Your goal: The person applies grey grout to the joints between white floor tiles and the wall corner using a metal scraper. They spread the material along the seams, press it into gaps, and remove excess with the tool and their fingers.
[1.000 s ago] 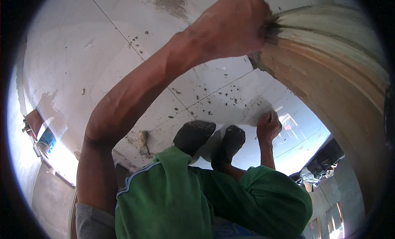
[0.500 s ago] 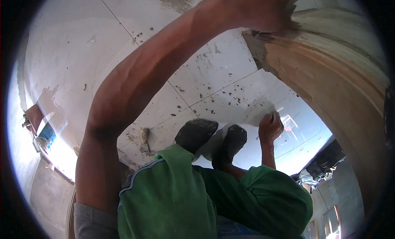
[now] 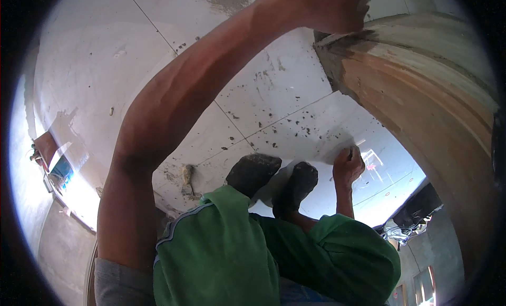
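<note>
My left arm reaches from the lower left across to the upper right. At its end my left hand (image 3: pixel 340 12) is closed, fingers curled, beside the base of a brown wooden frame (image 3: pixel 390 87) and the grey, damp-looking strip of wall (image 3: pixel 416 34) along it. The arm and the back of the hand hide whatever the fingers hold. My right hand (image 3: pixel 348 163) is a closed fist, low over the white tiled floor (image 3: pixel 274 113), to the right of my dark-covered feet (image 3: pixel 254 171). What it grips, if anything, cannot be made out.
Dark crumbs (image 3: pixel 270 129) lie scattered over the tiles. A small tool with a pale handle (image 3: pixel 187 174) rests on the floor left of my feet. A dark box-like object (image 3: pixel 416 206) with tangled cables (image 3: pixel 406 231) stands at the right. A brown board (image 3: pixel 46 148) is at the far left.
My left hand has moved slightly left and up, away from the wooden frame's edge. My right fist keeps its place, and the whole view has shifted a little.
</note>
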Demonstrator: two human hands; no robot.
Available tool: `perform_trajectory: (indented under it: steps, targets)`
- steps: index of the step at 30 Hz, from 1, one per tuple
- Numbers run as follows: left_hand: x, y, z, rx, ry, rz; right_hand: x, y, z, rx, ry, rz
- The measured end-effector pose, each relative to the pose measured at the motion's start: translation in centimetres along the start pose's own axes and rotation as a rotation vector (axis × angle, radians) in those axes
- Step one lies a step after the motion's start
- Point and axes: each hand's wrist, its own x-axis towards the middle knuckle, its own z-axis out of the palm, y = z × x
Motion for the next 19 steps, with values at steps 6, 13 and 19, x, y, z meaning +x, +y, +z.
perform_trajectory:
  steps: [6,13,19]
  targets:
    - [1.3,-5.5,3.4,0.245,-0.079,0.196,-0.1,0.4,0.4,-0.013,0.018,-0.014]
    - [0.4,-1.6,1.5,-0.192,-0.225,-0.154,-0.5,1.6,0.2,-0.08,-0.112,-0.002]
    - [2.2,0.2,0.1,-0.168,0.038,0.064,-0.1,0.5,0.2,0.012,-0.011,0.002]
